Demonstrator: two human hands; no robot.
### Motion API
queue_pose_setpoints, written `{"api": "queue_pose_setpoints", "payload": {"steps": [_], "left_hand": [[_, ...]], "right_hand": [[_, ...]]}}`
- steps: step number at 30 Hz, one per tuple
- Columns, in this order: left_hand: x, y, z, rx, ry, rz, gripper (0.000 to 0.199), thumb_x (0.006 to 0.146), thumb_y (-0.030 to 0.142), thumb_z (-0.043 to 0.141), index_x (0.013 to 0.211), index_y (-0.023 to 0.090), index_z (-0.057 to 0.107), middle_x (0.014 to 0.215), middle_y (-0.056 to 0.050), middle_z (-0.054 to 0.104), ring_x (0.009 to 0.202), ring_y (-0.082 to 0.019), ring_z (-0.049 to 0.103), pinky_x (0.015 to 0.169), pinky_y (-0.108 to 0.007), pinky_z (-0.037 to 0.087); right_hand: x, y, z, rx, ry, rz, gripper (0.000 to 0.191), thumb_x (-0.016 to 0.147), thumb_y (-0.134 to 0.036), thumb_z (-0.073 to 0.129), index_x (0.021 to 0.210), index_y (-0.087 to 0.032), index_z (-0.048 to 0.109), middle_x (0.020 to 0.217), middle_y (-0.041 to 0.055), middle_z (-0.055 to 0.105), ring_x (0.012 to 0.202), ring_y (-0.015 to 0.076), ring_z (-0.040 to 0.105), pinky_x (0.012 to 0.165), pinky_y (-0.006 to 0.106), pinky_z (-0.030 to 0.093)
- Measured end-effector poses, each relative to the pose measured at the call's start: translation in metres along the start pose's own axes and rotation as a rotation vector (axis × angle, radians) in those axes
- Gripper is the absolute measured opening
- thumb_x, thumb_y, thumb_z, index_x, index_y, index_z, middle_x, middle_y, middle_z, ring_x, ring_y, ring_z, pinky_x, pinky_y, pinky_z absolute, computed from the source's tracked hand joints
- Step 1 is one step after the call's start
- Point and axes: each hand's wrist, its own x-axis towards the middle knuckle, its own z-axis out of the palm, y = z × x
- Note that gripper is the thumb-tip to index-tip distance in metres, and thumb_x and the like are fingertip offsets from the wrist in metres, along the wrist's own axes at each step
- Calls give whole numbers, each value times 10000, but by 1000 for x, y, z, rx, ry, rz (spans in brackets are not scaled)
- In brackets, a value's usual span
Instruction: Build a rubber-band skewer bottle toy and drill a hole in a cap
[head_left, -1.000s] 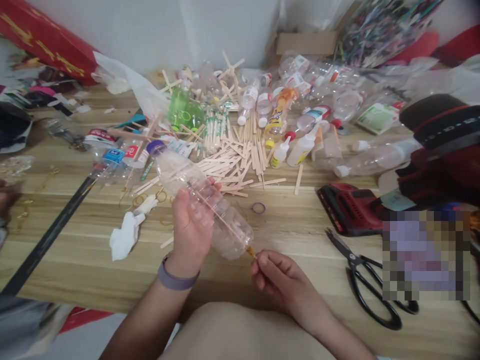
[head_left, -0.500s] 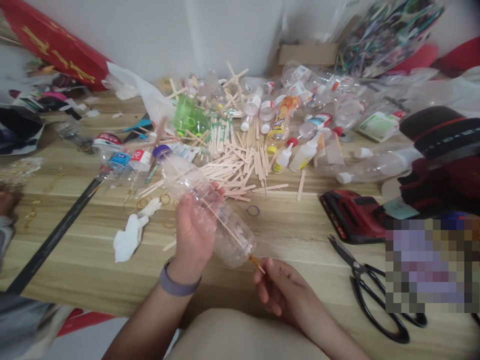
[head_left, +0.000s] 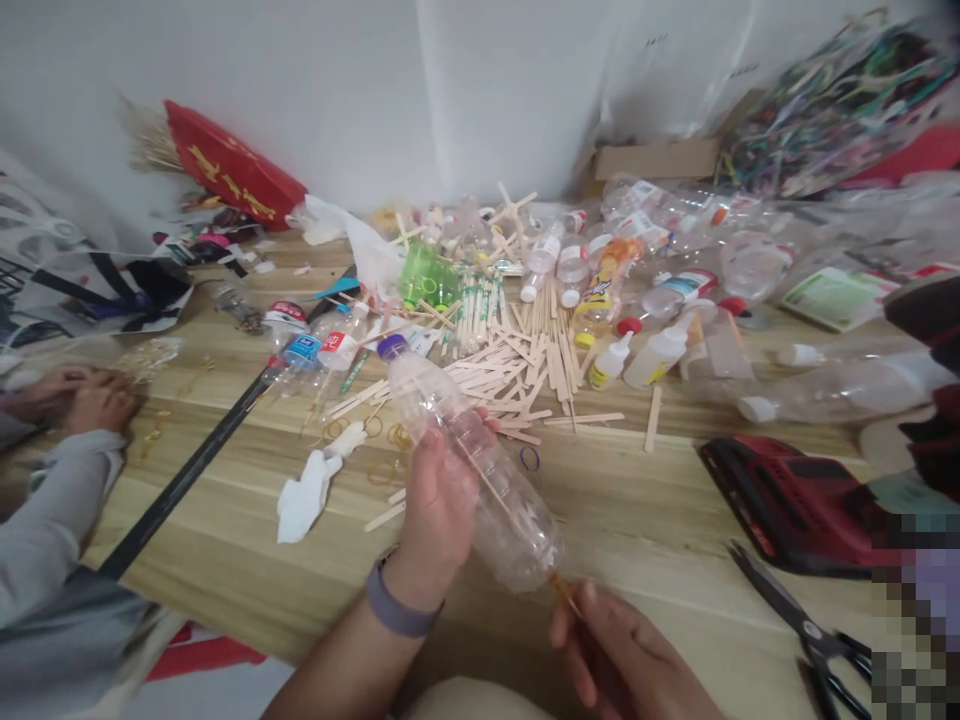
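A clear plastic bottle (head_left: 517, 515) with a purple cap (head_left: 391, 346) lies tilted in my left hand (head_left: 442, 500), whose fingers wrap round its middle. Inside the bottle a thin stick runs lengthwise. At the bottle's base a short stick end (head_left: 561, 588) pokes out, with something amber-coloured wound on it, perhaps a rubber band. My right hand (head_left: 615, 640) pinches this stick end between thumb and fingers. On the table just beyond the bottle is a purple rubber band (head_left: 530, 459).
Wooden craft sticks (head_left: 517, 370) are heaped behind the bottle. Glue bottles (head_left: 656, 355), a red power tool's battery (head_left: 787, 500) and black scissors (head_left: 810, 630) are at right. Crumpled tissue (head_left: 304, 500) and a black strip (head_left: 187, 470) lie left, near another person's hands (head_left: 94, 400).
The view has swung left, so things appear shifted to the right and down, and the other person's hands now show fully. Both my hands keep their hold on the bottle and stick.
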Motion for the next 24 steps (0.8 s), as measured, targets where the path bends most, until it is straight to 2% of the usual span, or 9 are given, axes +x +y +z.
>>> {"api": "queue_pose_setpoints", "payload": {"steps": [5, 7, 9, 10, 12, 15, 20, 22, 24], "left_hand": [[-1, -2, -2, 15, -36, 12, 231, 827, 386, 639, 862, 175, 727, 867, -54, 750, 837, -201, 692, 836, -315, 521], [0, -2, -3, 17, -43, 15, 244, 826, 399, 643, 875, 174, 725, 877, -57, 749, 838, -203, 691, 837, -319, 519], [1, -1, -3, 11, -34, 11, 257, 808, 409, 664, 880, 169, 723, 888, -63, 749, 848, -208, 691, 845, -322, 520], [1, -1, -3, 4, -24, 9, 261, 796, 410, 678, 878, 167, 722, 891, -65, 750, 857, -209, 691, 853, -322, 520], [1, 0, -3, -1, -6, 3, 270, 777, 413, 698, 876, 163, 722, 892, -66, 753, 866, -207, 691, 865, -321, 522], [0, -1, -3, 6, -18, 10, 276, 766, 418, 712, 876, 166, 730, 880, -57, 760, 856, -194, 693, 860, -310, 527], [-1, -2, -4, 18, -55, 3, 267, 780, 424, 700, 877, 178, 738, 875, -48, 764, 849, -196, 704, 820, -297, 536], [0, -2, -3, 12, -47, -10, 254, 790, 413, 686, 875, 179, 736, 874, -52, 763, 843, -202, 705, 803, -303, 540], [1, 0, -3, 3, -26, -6, 237, 801, 401, 670, 870, 183, 733, 872, -52, 762, 843, -203, 703, 814, -308, 540]], "right_hand": [[3, -2, -3, -38, 6, -48, 621, 678, -762, 688, 673, -194, 436, 493, -82, 400, 426, 32, 217, 436, 206, 128], [3, -1, -3, 17, -14, -96, 663, 590, -724, 783, 657, -201, 381, 516, -91, 391, 436, 26, 219, 442, 198, 145], [2, 0, -3, 64, -41, -114, 698, 503, -745, 808, 688, -200, 412, 562, -87, 426, 427, 16, 223, 436, 196, 151], [1, 0, -2, 66, -45, -106, 695, 519, -781, 770, 720, -197, 451, 585, -76, 458, 418, 14, 229, 433, 199, 147], [-2, 0, -2, 29, -41, -68, 673, 652, -834, 627, 784, -182, 524, 590, -49, 506, 401, 22, 242, 432, 210, 141], [-4, -1, -2, -38, -35, -8, 630, 773, -801, 539, 764, -171, 537, 519, -53, 470, 396, 34, 229, 434, 218, 131], [0, -1, -3, -17, -82, -40, 665, 603, -735, 766, 667, -206, 369, 526, -84, 423, 412, 15, 222, 430, 202, 136], [-1, 0, -3, 18, -90, -69, 690, 543, -761, 776, 683, -203, 397, 564, -72, 463, 403, 9, 235, 429, 208, 137], [-3, 1, -4, 7, -51, -61, 657, 632, -806, 678, 755, -186, 499, 601, -43, 514, 400, 19, 233, 428, 222, 125]]}}
